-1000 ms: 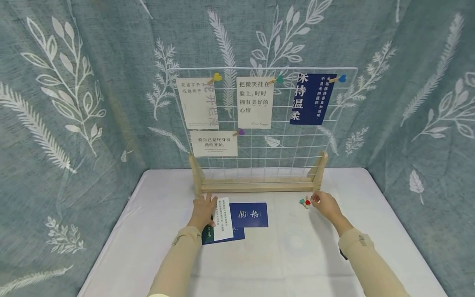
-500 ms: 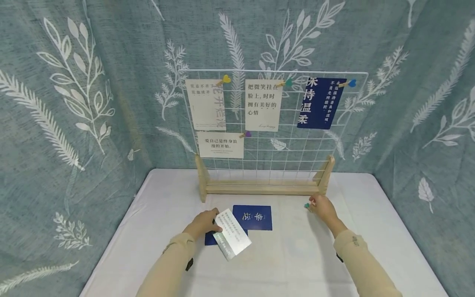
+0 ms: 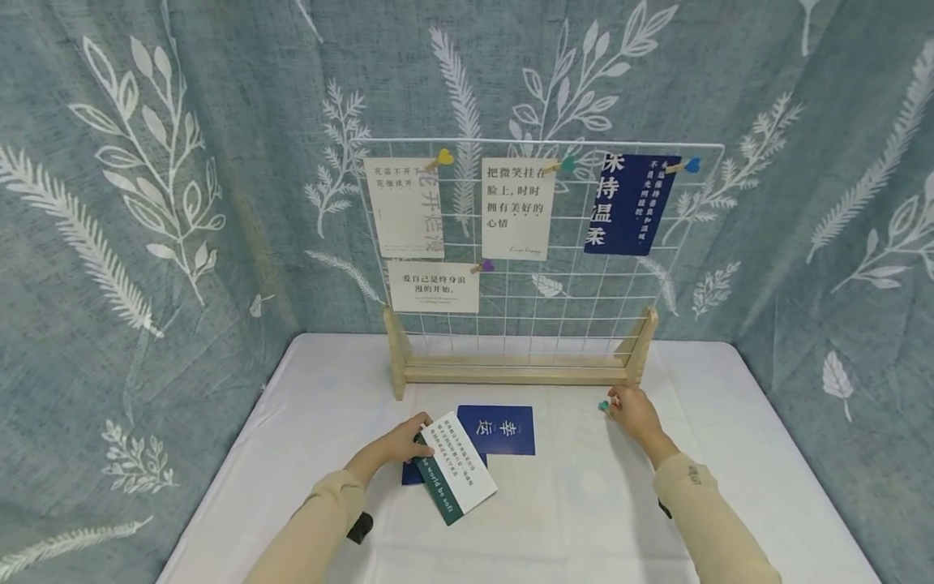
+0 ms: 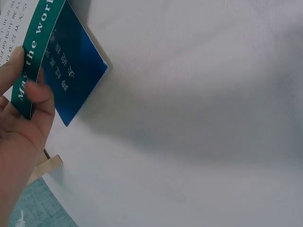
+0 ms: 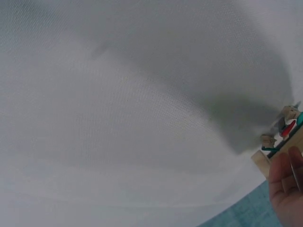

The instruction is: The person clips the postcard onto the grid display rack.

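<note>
In the head view my left hand point(image 3: 400, 442) pinches a white and green card point(image 3: 461, 466) by its edge, thumb on top. The card is tilted over a dark blue card point(image 4: 75, 66), most of which it hides in the head view. Another blue card point(image 3: 496, 430) lies flat behind it. My right hand point(image 3: 636, 418), fingers bent, is at the small heart clothespins near the stand's right foot. A teal clothespin point(image 3: 603, 405) shows beside the fingertips, and a red one point(image 5: 289, 128) in the right wrist view. I cannot tell whether the fingers grip one.
Behind stands a white wire grid point(image 3: 562, 284) on a wooden base point(image 3: 511, 374). Clothespins hold several cards on it, among them a blue card point(image 3: 631, 203) and a wide white card point(image 3: 434, 287). Patterned teal cloth point(image 3: 241, 186) surrounds the white table point(image 3: 569, 519).
My left hand has lifted the white and green card off the blue one and turned it, bringing it nearer. My right fingers have moved onto the clothespins, covering the red one in the head view.
</note>
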